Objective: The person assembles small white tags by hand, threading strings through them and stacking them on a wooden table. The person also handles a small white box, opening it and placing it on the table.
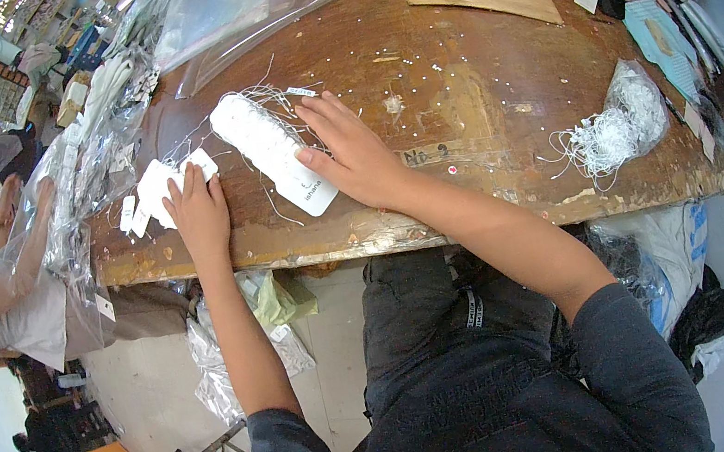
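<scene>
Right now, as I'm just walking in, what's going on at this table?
Someone is handling white tags with both bare hands at a worn wooden table. The left hand rests on a small tag pile; the right hand is at the right side of a long row of overlapping tags. Further right lies a bundle of white strings, partly in clear plastic.

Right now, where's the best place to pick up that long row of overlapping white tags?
Probably grip the row of white tags by its long edges, around the middle, from the right, where the right hand lies: it is slanted, long and narrow, and loose strings crowd its far end.
</scene>
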The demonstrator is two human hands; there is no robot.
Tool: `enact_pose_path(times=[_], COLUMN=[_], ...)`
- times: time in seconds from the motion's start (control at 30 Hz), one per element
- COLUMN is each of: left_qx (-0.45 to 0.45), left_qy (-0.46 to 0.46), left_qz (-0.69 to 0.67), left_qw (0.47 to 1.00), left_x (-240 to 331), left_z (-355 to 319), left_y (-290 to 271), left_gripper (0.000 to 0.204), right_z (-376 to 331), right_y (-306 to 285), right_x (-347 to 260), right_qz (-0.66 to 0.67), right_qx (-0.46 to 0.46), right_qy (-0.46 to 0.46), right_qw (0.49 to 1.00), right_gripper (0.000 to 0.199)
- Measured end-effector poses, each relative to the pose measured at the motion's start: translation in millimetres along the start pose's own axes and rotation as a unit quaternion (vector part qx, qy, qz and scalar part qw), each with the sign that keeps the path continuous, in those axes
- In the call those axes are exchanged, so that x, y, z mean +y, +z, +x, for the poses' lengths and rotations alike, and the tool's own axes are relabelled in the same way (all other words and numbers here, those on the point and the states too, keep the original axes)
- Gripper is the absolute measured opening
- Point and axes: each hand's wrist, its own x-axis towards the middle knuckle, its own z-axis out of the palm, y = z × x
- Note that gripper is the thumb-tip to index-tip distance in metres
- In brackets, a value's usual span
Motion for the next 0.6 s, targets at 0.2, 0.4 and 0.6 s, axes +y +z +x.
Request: enact_pose_path(times=[0.2,0.4,0.6], left_qx=[0.03,0.126,0.008], left_qy=[0.007,-0.003,-0.071], left_qz=[-0.014,-0.251,-0.544], left_qw=[0.999,0.96,0.836], left_x=[-11,4,27], left_z=[-2,23,76], left_y=[3,-7,-10], left_gripper=[0.041,0.043,0.06], right_z=[-1,0,-16], right_y=[1,-12,-5], right_x=[-2,-18,-49], right_qz=[-0.006,-0.157,-0.151], right_qx=[0.005,0.029,0.011], right_qy=[-0.008,-0.119,-0.148], right_qw=[1.0,0.98,0.977], right_gripper=[0.06,0.055,0.059])
